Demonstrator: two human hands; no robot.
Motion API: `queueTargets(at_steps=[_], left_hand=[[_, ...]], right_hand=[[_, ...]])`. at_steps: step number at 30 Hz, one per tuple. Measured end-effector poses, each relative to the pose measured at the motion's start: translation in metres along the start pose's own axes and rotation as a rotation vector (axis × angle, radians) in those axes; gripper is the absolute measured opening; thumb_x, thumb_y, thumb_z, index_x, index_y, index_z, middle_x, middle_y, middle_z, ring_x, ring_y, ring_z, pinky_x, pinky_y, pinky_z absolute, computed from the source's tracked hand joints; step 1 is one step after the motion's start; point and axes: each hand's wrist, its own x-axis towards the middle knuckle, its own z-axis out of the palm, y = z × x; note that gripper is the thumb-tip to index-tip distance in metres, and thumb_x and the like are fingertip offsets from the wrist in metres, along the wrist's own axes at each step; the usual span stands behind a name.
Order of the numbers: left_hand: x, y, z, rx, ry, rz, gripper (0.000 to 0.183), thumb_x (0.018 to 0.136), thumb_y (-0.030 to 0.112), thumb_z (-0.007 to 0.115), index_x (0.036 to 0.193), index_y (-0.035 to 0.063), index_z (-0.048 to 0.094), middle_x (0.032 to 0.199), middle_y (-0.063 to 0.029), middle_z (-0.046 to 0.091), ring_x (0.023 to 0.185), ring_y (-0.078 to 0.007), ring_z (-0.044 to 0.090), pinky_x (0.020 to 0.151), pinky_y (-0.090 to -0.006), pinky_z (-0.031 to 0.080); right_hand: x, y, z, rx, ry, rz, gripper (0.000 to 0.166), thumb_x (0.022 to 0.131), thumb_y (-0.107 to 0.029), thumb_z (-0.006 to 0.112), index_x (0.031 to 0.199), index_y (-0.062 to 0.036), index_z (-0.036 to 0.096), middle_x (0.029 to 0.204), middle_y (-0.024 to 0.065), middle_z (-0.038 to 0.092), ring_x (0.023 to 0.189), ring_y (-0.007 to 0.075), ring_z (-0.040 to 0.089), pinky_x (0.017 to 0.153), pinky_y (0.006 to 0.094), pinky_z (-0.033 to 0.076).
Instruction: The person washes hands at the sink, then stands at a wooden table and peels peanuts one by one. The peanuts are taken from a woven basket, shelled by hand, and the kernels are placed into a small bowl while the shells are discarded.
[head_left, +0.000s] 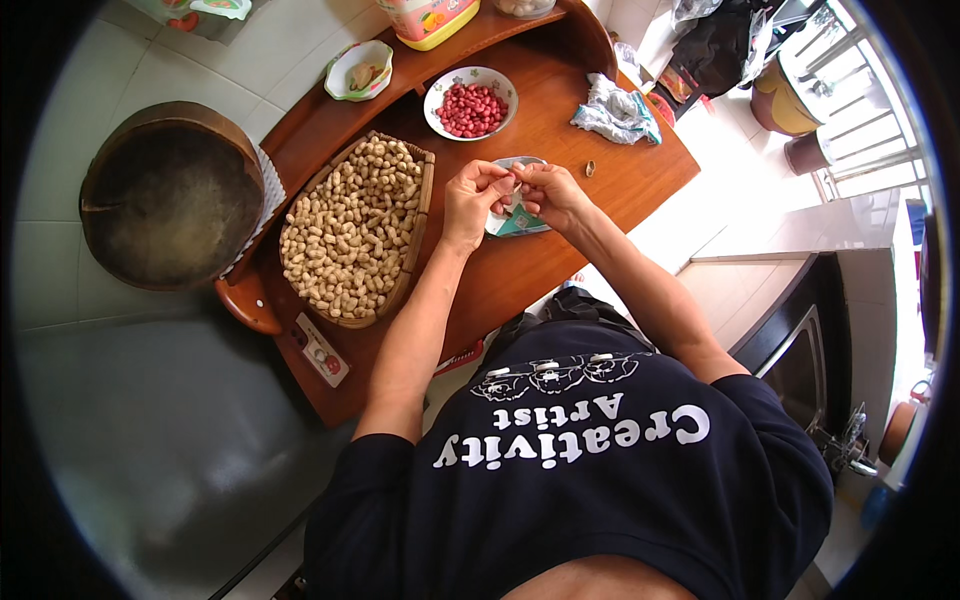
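My left hand (474, 199) and my right hand (551, 193) meet fingertip to fingertip above a small container (517, 225) with a white and green surface. A small reddish thing, apparently a peanut kernel (512, 177), is pinched between the fingers, with a bit of shell beside it; the fingers partly hide both. To the left of my hands lies a woven basket (424, 202) full of unshelled peanuts (352, 232). Beyond them, a flowered white bowl (430, 112) holds red-skinned peanut kernels (471, 110). A piece of peanut shell (590, 169) lies on the wooden table (637, 180), right of my right hand.
A crumpled cloth (616, 109) lies at the table's far right. A small dish (360, 71) and a plastic container (429, 19) stand on the raised wooden shelf (307, 142) along the back. A round wooden board (172, 195) leans at the left. A flat printed card (321, 349) is near the left edge.
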Motion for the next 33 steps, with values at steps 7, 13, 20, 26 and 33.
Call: queueTargets(at_steps=[7,13,20,26,33], left_hand=[[0.004,-0.016,-0.003,-0.313,0.152,-0.083,0.011,0.083,0.009,0.061,0.086,0.0012,0.054,0.064,-0.0034,0.057,0.052,-0.0063,0.05,0.045,-0.0169,0.037],[0.013,-0.008,-0.006,-0.031,0.175,-0.027,0.01,0.083,0.009,0.059,0.086,0.0015,0.054,0.062,-0.0039,0.056,0.048,-0.0068,0.045,0.045,-0.0166,0.035],[0.07,0.019,-0.01,0.288,0.389,0.096,0.011,0.081,0.005,0.06,0.088,-0.0014,0.054,0.065,-0.0059,0.06,0.049,-0.0086,0.051,0.046,-0.0191,0.038],[0.091,0.008,-0.027,0.322,0.395,0.037,0.024,0.082,0.002,0.057,0.104,-0.0055,0.052,0.069,-0.0088,0.061,0.053,-0.012,0.055,0.049,-0.0213,0.042],[0.014,0.042,-0.047,0.251,0.437,0.139,0.009,0.085,0.005,0.055,0.091,-0.0016,0.056,0.072,-0.0063,0.06,0.054,-0.0094,0.053,0.051,-0.0193,0.041]], right_hand=[[-0.003,0.005,0.006,-0.152,0.087,-0.082,0.017,0.08,-0.015,0.064,0.072,-0.0015,0.057,0.06,0.0025,0.052,0.048,0.0102,0.047,0.042,0.0238,0.039],[-0.015,-0.002,0.003,-0.861,0.184,-0.271,0.022,0.075,-0.018,0.068,0.081,0.0018,0.062,0.061,0.007,0.058,0.052,0.011,0.054,0.047,0.0246,0.044],[-0.016,-0.03,-0.06,-1.305,0.608,-0.677,0.022,0.074,-0.023,0.064,0.087,-0.0055,0.065,0.075,0.0112,0.064,0.068,0.0256,0.062,0.06,0.0345,0.049],[0.001,-0.033,-0.097,-1.745,0.64,-0.507,0.03,0.07,-0.021,0.066,0.095,-0.0062,0.059,0.092,0.0153,0.06,0.082,0.0326,0.059,0.07,0.0416,0.048],[-0.008,-0.035,-0.066,-1.486,0.478,-0.78,0.018,0.069,-0.006,0.059,0.087,-0.0045,0.06,0.077,0.0115,0.059,0.068,0.0266,0.059,0.062,0.0349,0.048]])
